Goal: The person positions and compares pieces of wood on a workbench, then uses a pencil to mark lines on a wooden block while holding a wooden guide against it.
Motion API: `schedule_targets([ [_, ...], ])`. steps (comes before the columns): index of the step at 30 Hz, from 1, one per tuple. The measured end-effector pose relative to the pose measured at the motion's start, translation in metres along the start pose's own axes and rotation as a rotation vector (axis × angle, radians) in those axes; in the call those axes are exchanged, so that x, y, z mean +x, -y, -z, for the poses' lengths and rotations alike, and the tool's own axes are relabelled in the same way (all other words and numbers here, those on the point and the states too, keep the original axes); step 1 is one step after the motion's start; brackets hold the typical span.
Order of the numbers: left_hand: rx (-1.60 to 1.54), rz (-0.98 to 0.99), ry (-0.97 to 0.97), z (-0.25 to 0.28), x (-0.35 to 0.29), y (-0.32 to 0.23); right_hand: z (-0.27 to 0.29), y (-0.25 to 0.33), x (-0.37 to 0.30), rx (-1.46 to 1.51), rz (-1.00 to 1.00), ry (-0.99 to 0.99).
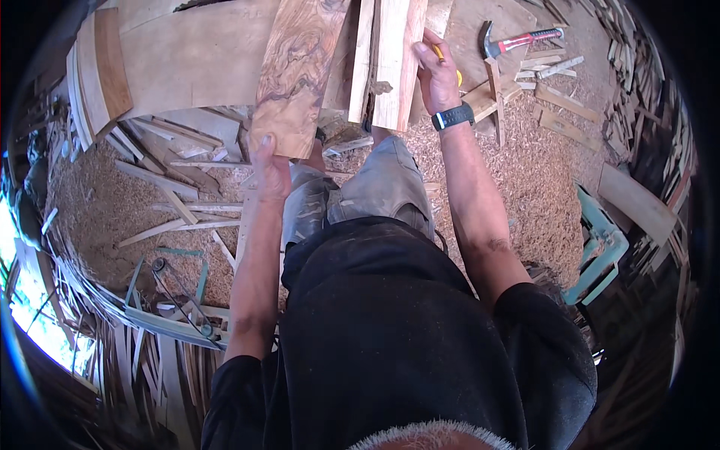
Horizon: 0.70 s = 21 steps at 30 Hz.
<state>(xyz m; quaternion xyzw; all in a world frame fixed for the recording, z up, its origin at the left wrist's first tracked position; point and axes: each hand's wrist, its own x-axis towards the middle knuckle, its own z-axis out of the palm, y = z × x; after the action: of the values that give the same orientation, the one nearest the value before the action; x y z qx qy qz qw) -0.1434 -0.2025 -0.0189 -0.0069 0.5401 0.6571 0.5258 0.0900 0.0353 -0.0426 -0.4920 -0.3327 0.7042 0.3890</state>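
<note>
A black shirt (397,322) fills lower centre; upper centre, a figured board (300,75) stretches lengthwise up-frame from the nearer left hand (271,169), pinching its lower end; the right hand (438,81) grasps a pale board (396,67) and yellow stick (438,53).

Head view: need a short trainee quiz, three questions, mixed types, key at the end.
1. True or false: the left hand touches the near end of the swirl-grained board.
2. Pick one. Where is the dark wristband worn?
a) left wrist
b) right wrist
c) both wrists
3. Fill in: in the picture, the hammer lies to the ____ of the right hand.

Key: 1. true; 2. b; 3. right
</note>
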Motion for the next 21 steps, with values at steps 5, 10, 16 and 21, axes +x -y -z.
schedule_targets([
  [5, 0.002, -0.012, -0.041, 0.008, 0.021, 0.024, 0.004, 0.008, -0.032, -0.056, -0.012, -0.126],
  [10, -0.009, -0.008, -0.034, 0.012, 0.031, 0.037, 0.033, 0.015, -0.105, -0.207, 0.165, -0.452],
  [16, -0.102, 0.021, -0.129, -0.004, 0.037, 0.046, 0.035, -0.009, -0.192, -0.657, 0.098, -0.564],
  [21, -0.114, 0.016, -0.08, -0.003, 0.04, 0.043, 0.045, -0.038, -0.223, -0.412, -0.244, -0.138],
])
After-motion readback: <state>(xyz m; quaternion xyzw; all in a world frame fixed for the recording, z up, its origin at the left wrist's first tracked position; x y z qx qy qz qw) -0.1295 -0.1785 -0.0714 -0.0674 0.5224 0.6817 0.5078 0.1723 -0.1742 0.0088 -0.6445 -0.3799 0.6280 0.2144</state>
